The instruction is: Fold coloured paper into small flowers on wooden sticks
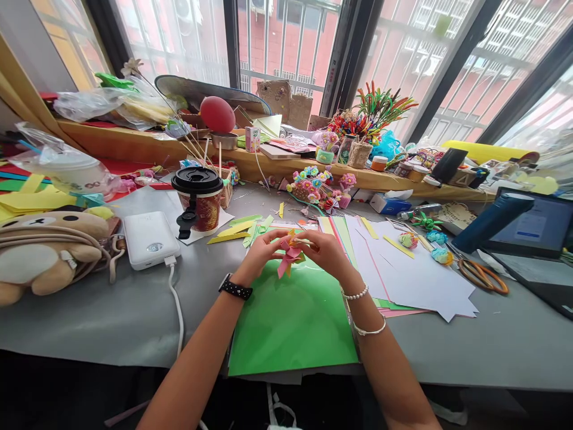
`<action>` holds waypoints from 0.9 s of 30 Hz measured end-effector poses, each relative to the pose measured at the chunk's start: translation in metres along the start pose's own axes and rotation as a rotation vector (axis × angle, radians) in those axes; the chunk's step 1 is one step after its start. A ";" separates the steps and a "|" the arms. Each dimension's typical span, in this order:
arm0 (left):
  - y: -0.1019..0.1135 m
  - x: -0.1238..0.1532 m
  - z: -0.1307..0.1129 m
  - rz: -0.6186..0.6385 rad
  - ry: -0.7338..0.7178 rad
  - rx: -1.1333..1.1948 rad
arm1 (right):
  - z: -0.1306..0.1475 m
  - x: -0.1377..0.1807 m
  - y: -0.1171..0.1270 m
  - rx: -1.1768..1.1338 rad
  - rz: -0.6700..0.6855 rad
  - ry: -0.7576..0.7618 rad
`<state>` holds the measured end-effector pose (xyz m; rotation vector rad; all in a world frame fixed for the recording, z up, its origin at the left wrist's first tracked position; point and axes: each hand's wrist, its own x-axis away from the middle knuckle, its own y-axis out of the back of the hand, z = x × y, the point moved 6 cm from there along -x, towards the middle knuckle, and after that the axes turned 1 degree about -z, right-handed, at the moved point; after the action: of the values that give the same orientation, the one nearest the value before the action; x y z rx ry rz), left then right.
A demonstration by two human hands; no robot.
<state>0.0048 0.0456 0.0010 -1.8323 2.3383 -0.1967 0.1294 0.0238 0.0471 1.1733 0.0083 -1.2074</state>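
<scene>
Between my two hands is a small folded paper piece (290, 257), pink and yellow with pointed tips, perhaps a paper flower. My left hand (263, 251) pinches it from the left side. From the right, my right hand (323, 249) has its thumb and fingers closed on its upper edge. Both hands hover over the far part of a green sheet (290, 328) lying on the grey table. Yellow and green paper strips (233, 232) lie just beyond my left hand. The fingertips partly hide the folded piece.
Left of the green sheet stand a lidded cup (201, 206) and a white power bank (151, 239) with its cable. White paper sheets (412, 269), orange-handled scissors (483, 276) and a laptop (532, 239) are on the right. A crowded wooden ledge (277, 164) runs along the back.
</scene>
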 end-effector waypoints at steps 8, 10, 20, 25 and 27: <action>-0.002 -0.002 0.004 0.006 0.023 -0.053 | 0.001 -0.002 0.001 0.002 0.009 0.016; -0.002 -0.002 0.005 0.007 0.031 -0.056 | 0.001 -0.002 0.001 -0.004 0.010 0.013; -0.005 0.000 0.003 0.057 0.057 -0.074 | 0.003 -0.002 0.003 -0.105 0.093 0.043; -0.006 0.000 0.003 0.058 0.069 -0.080 | 0.002 -0.002 0.002 -0.076 0.105 0.004; -0.006 0.000 0.003 0.055 0.067 -0.089 | 0.000 -0.002 0.001 -0.060 0.103 -0.013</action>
<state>0.0110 0.0441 -0.0007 -1.8255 2.4780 -0.1514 0.1296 0.0249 0.0493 1.1003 -0.0248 -1.1164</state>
